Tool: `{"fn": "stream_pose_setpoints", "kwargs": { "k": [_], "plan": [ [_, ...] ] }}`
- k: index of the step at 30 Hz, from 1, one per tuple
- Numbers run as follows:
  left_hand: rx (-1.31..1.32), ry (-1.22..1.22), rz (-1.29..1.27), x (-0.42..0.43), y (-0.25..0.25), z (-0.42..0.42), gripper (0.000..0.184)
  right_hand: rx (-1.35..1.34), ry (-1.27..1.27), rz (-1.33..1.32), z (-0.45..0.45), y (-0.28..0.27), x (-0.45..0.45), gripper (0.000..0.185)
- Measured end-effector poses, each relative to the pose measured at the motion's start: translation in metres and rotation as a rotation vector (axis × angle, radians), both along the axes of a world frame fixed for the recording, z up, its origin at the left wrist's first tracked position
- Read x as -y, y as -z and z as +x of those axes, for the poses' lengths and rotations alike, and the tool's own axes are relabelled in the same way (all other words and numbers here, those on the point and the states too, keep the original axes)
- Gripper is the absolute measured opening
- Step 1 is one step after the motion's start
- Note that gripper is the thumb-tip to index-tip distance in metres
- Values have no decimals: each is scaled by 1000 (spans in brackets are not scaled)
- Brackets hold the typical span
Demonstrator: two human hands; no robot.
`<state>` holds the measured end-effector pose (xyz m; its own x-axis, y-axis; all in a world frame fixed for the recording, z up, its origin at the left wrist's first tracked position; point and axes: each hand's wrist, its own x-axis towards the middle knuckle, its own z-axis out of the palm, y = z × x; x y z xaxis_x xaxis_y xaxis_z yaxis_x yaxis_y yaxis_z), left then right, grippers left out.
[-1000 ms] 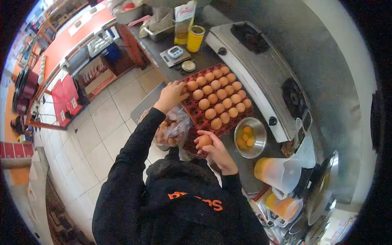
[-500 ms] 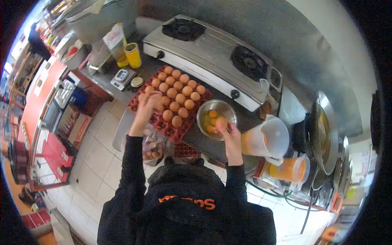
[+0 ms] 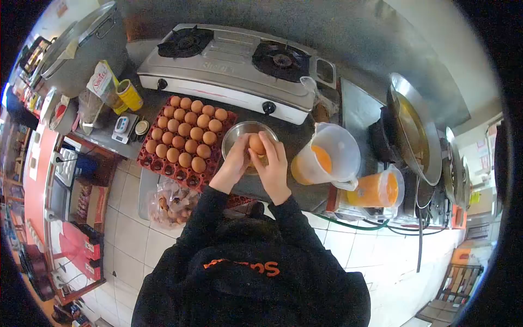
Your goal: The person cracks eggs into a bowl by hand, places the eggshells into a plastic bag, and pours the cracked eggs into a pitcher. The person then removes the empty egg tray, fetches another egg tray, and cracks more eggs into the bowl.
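An egg [image 3: 256, 144], brown-shelled, is held between my two hands over a steel bowl [image 3: 231, 134]. My left hand [image 3: 235, 164] is closed with its fingers against the egg's left side; its palm is hidden. My right hand [image 3: 273, 168] wraps the other side, thumb underneath. The hands cover most of the bowl's inside. Just left of the bowl lies a red egg tray [image 3: 178, 173], its upper rows filled with brown eggs [image 3: 184, 129] and its front row showing bare cups.
A two-burner gas stove [image 3: 218, 79] stands behind. To the right are a white pitcher [image 3: 340, 152], a jug of orange liquid [image 3: 376, 189] and a large wok [image 3: 417, 131]. A bag of eggshells [image 3: 171, 204] sits below the tray. A small scale [image 3: 124, 128] is at the left.
My left hand has left the egg tray and joined my right hand at the egg above the bowl. The camera view has shifted, so the counter appears further left.
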<state>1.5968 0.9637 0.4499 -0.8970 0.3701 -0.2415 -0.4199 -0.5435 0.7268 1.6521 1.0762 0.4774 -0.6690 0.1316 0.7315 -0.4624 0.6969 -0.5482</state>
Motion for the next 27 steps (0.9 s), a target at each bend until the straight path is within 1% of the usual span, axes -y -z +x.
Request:
{"fn": "stream_pose_setpoints", "kwargs": {
  "k": [1, 3, 5, 6, 9, 10, 12, 13, 14, 15, 17, 18, 20, 24, 27],
  "plan": [
    [1, 9, 28, -1, 1, 0, 36, 28, -29, -8, -2, 0, 0, 49],
    [-1, 17, 86, 1, 1, -3, 36, -68, 14, -40, -1, -5, -1, 51],
    [-1, 7, 66, 2, 1, -1, 36, -135, 52, -43, 1, -11, -1, 51],
    [-5, 4, 58, 2, 1, -1, 36, -19, -13, -24, -2, 0, -1, 50],
    [-29, -36, 46, 2, 3, -2, 34, -10, -64, -90, -10, 11, -3, 49],
    [-50, -43, 17, 6, 6, -5, 34, -28, -25, -84, -9, 2, -6, 46],
    [-77, -48, -48, 17, 14, -6, 33, 232, -177, -479, -9, 4, -15, 43],
    [-35, -32, -75, 22, 9, -5, 32, 358, -250, -676, -12, 4, -19, 41],
    [5, -13, -102, 26, -2, -3, 31, 380, -281, -801, -17, 6, -21, 34],
    [44, 7, -129, 29, -8, -3, 30, 446, -315, -880, -22, 10, -25, 32],
    [-77, 41, -133, 34, 1, -6, 27, 580, -384, -1036, -27, 15, -34, 27],
    [-136, 57, -136, 35, 6, -7, 26, 619, -414, -1072, -28, 17, -38, 25],
    [-281, 34, -263, 34, 3, -7, 28, 695, -476, -1143, -28, 10, -40, 23],
    [-541, 66, -484, 28, -3, -13, 40, 724, -482, -1034, -36, 22, -42, 22],
    [-822, 25, -806, 27, -23, -9, 46, 753, -465, -1001, -37, 20, -39, 22]
  ]
}}
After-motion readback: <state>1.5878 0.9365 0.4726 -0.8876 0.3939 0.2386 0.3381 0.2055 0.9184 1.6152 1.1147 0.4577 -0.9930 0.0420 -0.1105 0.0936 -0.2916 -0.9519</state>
